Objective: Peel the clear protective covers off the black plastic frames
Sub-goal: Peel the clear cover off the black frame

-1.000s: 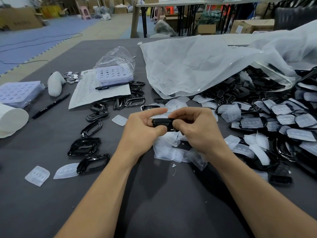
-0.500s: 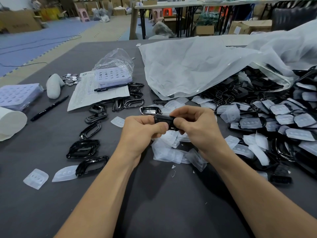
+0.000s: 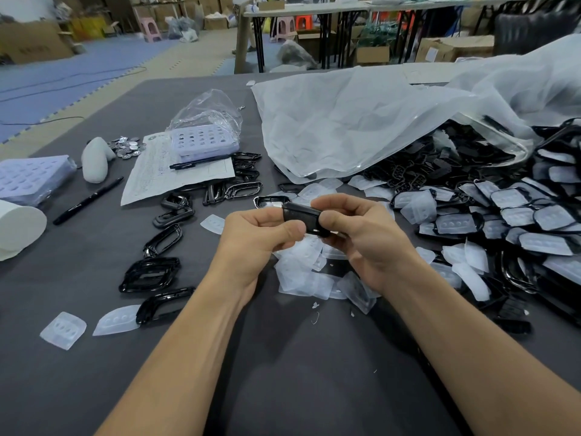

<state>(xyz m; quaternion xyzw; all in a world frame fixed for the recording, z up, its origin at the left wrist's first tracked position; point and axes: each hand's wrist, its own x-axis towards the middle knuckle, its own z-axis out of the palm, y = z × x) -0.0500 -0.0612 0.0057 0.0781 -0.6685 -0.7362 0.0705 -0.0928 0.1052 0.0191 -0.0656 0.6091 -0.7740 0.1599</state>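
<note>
Gripping one black frame between them, both hands meet above the middle of the counter. The left hand pinches the frame's left end between thumb and curled fingers. The right hand curls round its right end with the thumb on the near face. Whether a clear cover sits on this frame cannot be told.

Just beneath the hands lies a loose heap of clear covers. To the left, bare black frames lie scattered, with two more covers near the counter's edge. To the right, a large pile of covered frames spills from under a white plastic bag. Farther left are a printed sheet, a black pen and a lilac tray.
</note>
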